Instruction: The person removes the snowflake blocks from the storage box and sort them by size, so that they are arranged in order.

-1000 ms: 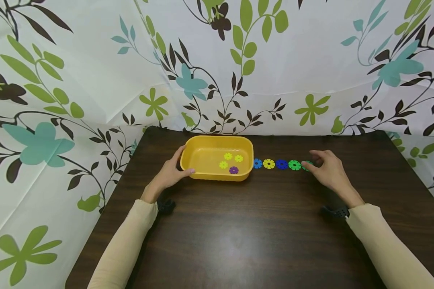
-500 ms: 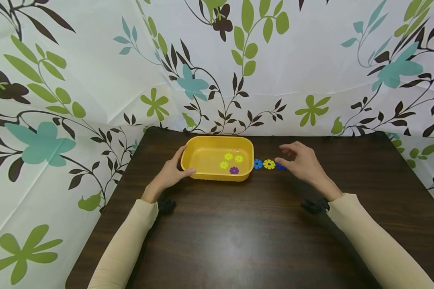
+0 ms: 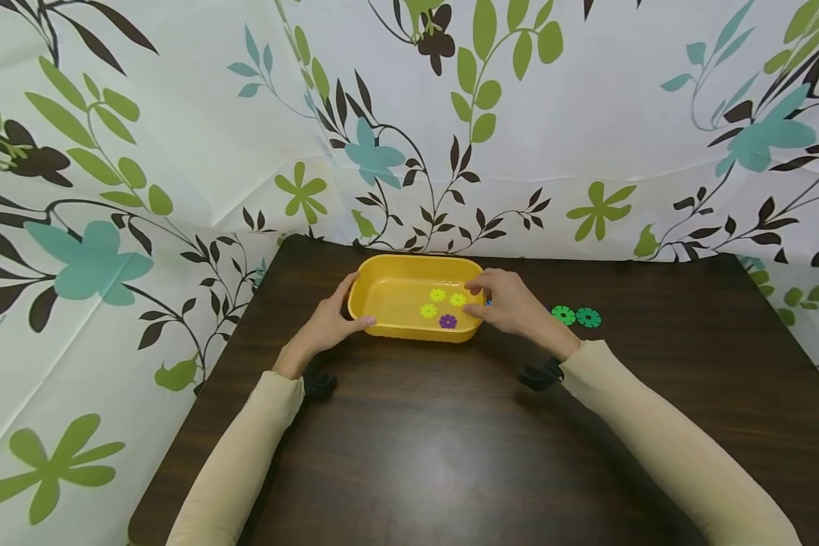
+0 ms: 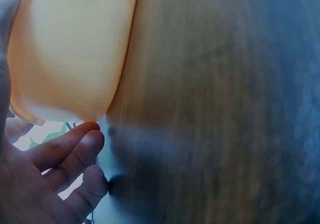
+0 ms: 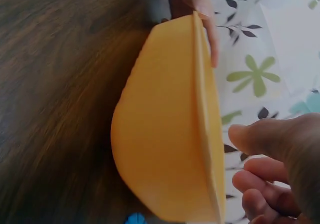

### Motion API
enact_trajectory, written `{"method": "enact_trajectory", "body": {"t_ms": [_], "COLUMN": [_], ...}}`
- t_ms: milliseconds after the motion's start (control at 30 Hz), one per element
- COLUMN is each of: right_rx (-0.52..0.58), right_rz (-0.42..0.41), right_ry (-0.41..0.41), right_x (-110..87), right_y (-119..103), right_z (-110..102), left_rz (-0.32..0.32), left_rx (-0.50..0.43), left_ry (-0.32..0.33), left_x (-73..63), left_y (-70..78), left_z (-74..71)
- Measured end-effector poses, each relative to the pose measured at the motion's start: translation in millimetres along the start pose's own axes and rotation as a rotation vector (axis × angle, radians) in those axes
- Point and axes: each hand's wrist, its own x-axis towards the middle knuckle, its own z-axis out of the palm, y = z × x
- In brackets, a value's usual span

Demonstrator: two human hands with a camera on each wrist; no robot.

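A yellow plastic tray [image 3: 409, 332] sits near the back of the table. My left hand [image 3: 324, 326] holds its left end, thumb over the front rim and fingers along the outside. Inside lie several flower-shaped discs, among them a yellow disc [image 3: 428, 311] and a purple disc [image 3: 447, 321]. At the tray's right rim hovers my right hand [image 3: 512, 303], thumb and fingers apart with nothing between them. In the right wrist view its fingers are above the rim. Past this hand lie a green disc [image 3: 563, 315] and a darker green disc [image 3: 588, 317].
Part of a blue disc [image 5: 135, 218] shows beside the tray in the right wrist view; the right hand covers most of that row from above. A patterned cloth [image 3: 546, 144] hangs behind the dark wooden table [image 3: 409, 440].
My right hand has moved left along the row of discs, from the far green one to the tray's right rim. The left hand stays on the tray.
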Motion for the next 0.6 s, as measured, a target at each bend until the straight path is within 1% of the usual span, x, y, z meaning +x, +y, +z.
{"method": "enact_trajectory", "body": {"t_ms": [233,333,433,600], "right_rx": [-0.056,-0.108,-0.154,-0.205], "right_rz": [0.015,-0.006,-0.002,0.061], "right_ry": [-0.208,-0.268,-0.314,-0.407], "right_x": [27.3,37.1,45.4,57.1], "right_y": [-13,-16,-19,-22], "right_z": [18,24,28,37], "left_rz": [0.004,-0.003,-0.006,-0.006], "left_rx": [0.007,0.009,0.009,-0.001], "left_ry": [0.004,0.008,0.009,0.003], "left_x": [1.6,2.7,3.6,3.3], "left_y": [-1.7,-2.7,-3.2,-3.1], "left_z": [0.8,0.9,0.6,-0.1]}}
